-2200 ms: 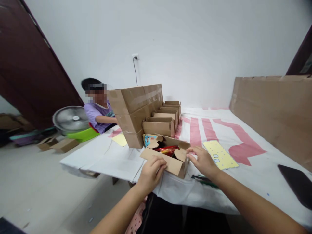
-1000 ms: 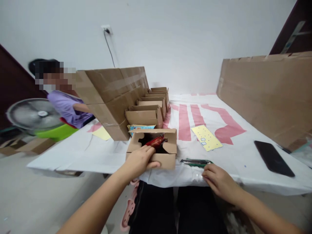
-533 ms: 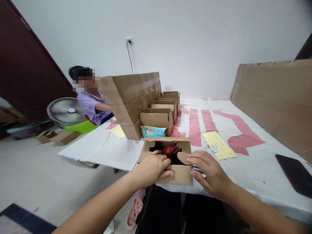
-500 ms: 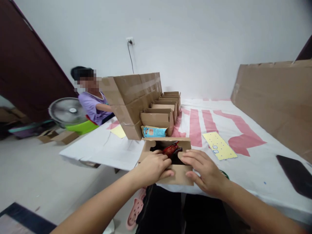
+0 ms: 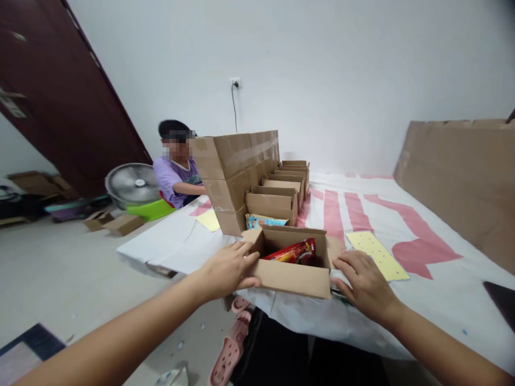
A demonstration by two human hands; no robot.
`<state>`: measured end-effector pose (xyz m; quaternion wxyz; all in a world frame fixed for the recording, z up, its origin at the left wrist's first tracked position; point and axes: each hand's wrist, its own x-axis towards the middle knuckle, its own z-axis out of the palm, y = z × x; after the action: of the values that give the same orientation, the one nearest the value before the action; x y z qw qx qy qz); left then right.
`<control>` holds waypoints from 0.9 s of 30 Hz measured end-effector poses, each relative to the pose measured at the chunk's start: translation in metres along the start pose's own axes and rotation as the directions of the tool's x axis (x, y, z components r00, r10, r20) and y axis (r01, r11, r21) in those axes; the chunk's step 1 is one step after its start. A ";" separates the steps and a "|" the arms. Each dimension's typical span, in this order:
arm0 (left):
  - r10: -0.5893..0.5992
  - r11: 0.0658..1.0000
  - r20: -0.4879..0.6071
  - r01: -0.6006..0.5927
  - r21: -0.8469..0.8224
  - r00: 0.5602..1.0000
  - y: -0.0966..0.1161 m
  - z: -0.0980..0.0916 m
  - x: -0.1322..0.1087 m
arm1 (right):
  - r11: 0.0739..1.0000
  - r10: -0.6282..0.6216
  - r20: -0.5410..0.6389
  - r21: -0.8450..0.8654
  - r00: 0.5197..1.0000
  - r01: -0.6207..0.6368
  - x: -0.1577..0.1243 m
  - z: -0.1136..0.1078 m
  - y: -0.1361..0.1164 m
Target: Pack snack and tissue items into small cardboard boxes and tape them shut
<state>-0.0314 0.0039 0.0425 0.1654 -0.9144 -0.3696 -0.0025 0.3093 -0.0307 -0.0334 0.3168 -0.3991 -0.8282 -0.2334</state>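
A small open cardboard box (image 5: 292,277) stands at the near edge of the white-covered table (image 5: 422,289), its side flaps spread outward. A red snack packet (image 5: 295,251) lies inside it. My left hand (image 5: 227,266) grips the box's left end, fingers over the left flap and thumb on the front wall. My right hand (image 5: 364,281) rests at the box's right end, fingers curled by the right flap. A blue snack packet (image 5: 263,220) lies just behind the box.
A row of several open small boxes (image 5: 277,195) runs back along a long taped carton (image 5: 235,166). A yellow sticker sheet (image 5: 378,254) lies to the right, a black phone (image 5: 502,300) at far right. Another person (image 5: 177,171) sits at the left beside a fan (image 5: 132,185).
The box's flaps, folded inward half a second ago, now stand spread outward. My right hand slid from the top of the box to its right end. The view swung slightly left.
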 end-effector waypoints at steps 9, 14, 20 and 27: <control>-0.026 0.991 0.115 0.041 -0.125 0.993 -0.006 -0.009 0.021 | 0.991 0.082 0.043 0.106 0.996 -0.086 0.000 0.004 -0.005; -0.017 0.984 0.213 0.054 -0.168 0.977 -0.017 -0.018 0.049 | 0.991 0.096 0.014 0.093 0.995 -0.097 -0.005 0.008 -0.007; -0.034 0.993 0.383 0.073 -0.088 0.923 -0.002 -0.011 0.093 | 0.991 0.104 0.013 0.085 0.994 -0.105 -0.008 0.012 -0.009; 0.017 0.992 0.369 0.031 -0.122 0.929 0.009 -0.001 0.106 | 0.992 0.091 0.021 0.082 0.996 -0.093 -0.011 0.013 -0.008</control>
<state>0.0514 0.0690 0.0547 0.0351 -0.9058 -0.3964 0.1456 0.3038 -0.0327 -0.0515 0.3362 -0.4255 -0.8206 -0.1806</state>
